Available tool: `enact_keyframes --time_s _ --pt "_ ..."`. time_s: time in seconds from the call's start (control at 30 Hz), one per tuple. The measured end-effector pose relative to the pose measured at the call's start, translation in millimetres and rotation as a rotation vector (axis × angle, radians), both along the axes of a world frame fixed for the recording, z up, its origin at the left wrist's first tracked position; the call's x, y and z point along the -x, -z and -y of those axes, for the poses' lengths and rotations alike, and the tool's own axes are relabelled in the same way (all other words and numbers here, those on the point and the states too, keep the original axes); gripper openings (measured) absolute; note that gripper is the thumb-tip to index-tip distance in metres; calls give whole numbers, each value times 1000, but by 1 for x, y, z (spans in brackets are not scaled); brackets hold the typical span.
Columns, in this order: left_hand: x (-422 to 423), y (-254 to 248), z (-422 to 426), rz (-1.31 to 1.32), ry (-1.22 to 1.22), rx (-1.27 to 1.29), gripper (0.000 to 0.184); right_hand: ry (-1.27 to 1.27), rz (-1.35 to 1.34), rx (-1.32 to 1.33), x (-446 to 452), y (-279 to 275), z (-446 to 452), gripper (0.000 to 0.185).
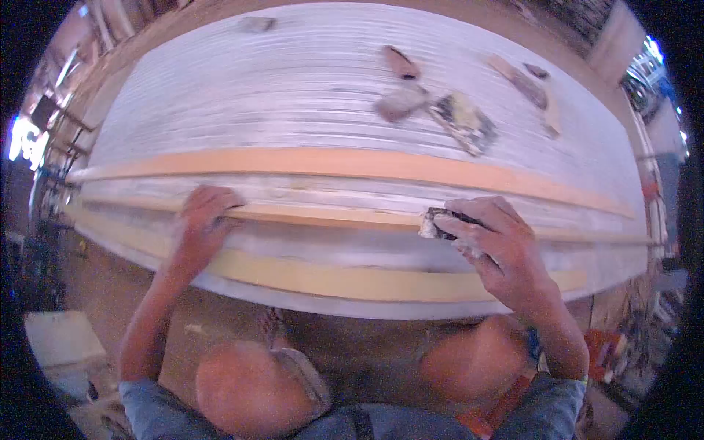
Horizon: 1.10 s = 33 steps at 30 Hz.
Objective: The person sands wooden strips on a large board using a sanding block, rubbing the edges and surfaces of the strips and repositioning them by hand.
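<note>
My left hand (207,213) is closed on a narrow wooden strip (330,217) that runs lengthwise across the table. Its fingers curl over the strip's upper edge. In my right hand (499,238) is a small dark sanding pad (438,223) caked with white dust, pinched between thumb and fingers. The pad rests at the strip, right of the middle; white powder coats the fingertips. A wider orange-toned board (352,166) lies just beyond the strip, and a pale yellow board (352,282) lies nearer to me.
Farther back on the white ridged tabletop (242,88) lie a blurred brown piece (400,62), a stained yellow-and-black pad (463,123) and a wooden-handled tool (524,84). My knees (253,389) are below the table's front edge. Clutter stands at the right.
</note>
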<state>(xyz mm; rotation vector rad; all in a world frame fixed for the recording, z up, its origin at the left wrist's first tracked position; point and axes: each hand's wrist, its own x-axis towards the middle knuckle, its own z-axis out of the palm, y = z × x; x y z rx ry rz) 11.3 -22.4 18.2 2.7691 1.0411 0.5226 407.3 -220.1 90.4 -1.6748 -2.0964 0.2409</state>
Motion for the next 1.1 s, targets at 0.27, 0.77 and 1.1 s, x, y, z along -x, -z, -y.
enact_keyframes --time_s 0.27,0.77,1.1 --pt "5 -21 0 -72 30 213 34 -76 -30 -6 19 6 -32 44" --pt "3 -15 4 15 10 21 28 -61 152 106 18 6 -30 41" --pt "2 -11 1 39 -12 -7 34 386 431 -76 -87 16 -71 27"
